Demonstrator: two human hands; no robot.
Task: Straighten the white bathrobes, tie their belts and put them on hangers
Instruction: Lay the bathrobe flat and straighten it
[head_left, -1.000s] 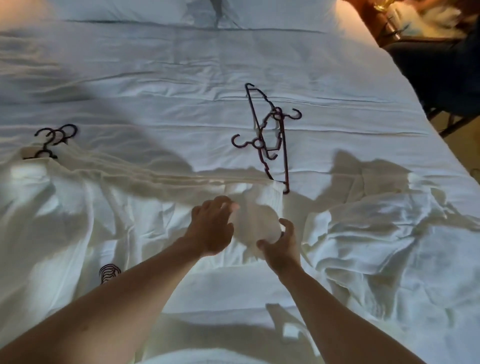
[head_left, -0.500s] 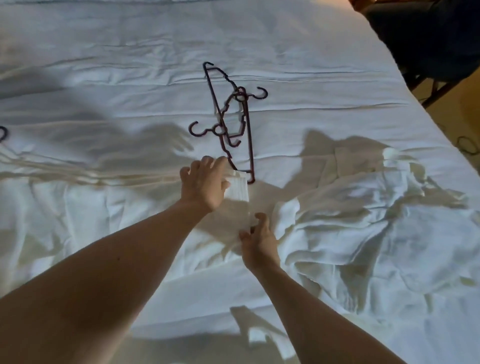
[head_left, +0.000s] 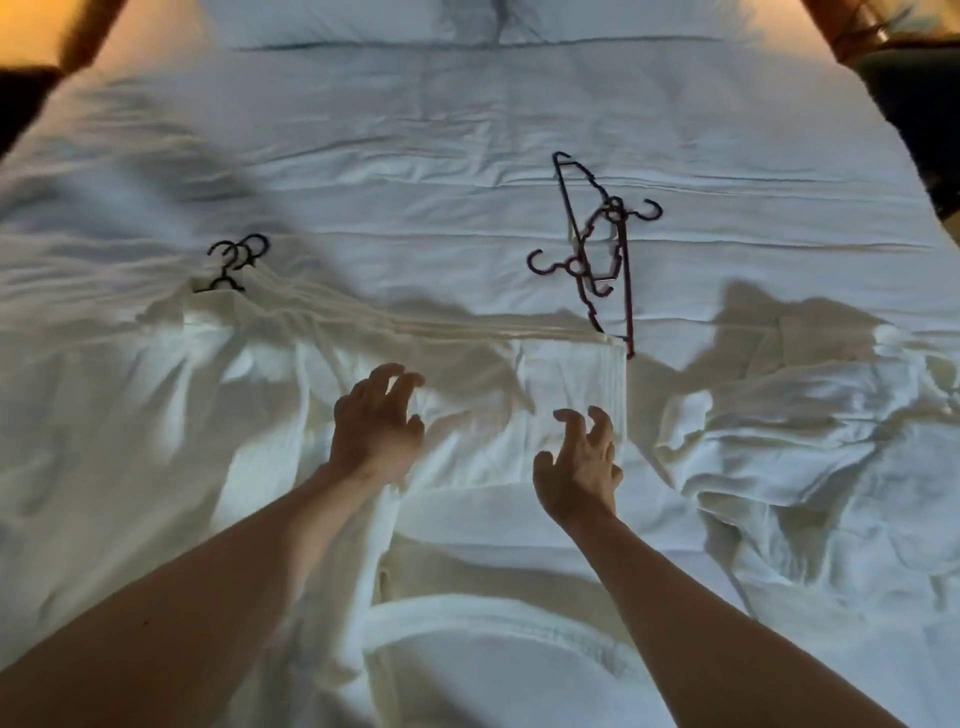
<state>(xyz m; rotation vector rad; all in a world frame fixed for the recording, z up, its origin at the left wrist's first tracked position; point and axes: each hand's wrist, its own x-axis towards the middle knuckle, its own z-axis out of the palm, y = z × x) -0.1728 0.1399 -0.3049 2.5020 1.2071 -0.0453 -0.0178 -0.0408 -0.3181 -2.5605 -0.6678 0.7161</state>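
White bathrobes (head_left: 171, 395) lie stacked flat on the bed's left half, with the dark hooks of their hangers (head_left: 236, 257) sticking out at the collars. Their sleeves run right to a squared cuff end (head_left: 571, 374). My left hand (head_left: 376, 423) and my right hand (head_left: 582, 467) hover just above the robes near that cuff, fingers loosely curled, holding nothing. A crumpled white bathrobe (head_left: 789, 462) lies heaped at the right. Loose dark red hangers (head_left: 597, 244) lie on the sheet beyond the cuff.
The white bed sheet (head_left: 415, 156) stretches back to pillows (head_left: 363, 21) at the head. A dark chair (head_left: 914, 104) stands past the bed's right edge. A folded robe edge (head_left: 493, 613) lies close to me between my arms.
Both hands have let go of the sleeve cuff and drawn back toward me. The cuff now lies flat. The view has lifted and swung left, bringing the hangers in the stacked robes into sight.
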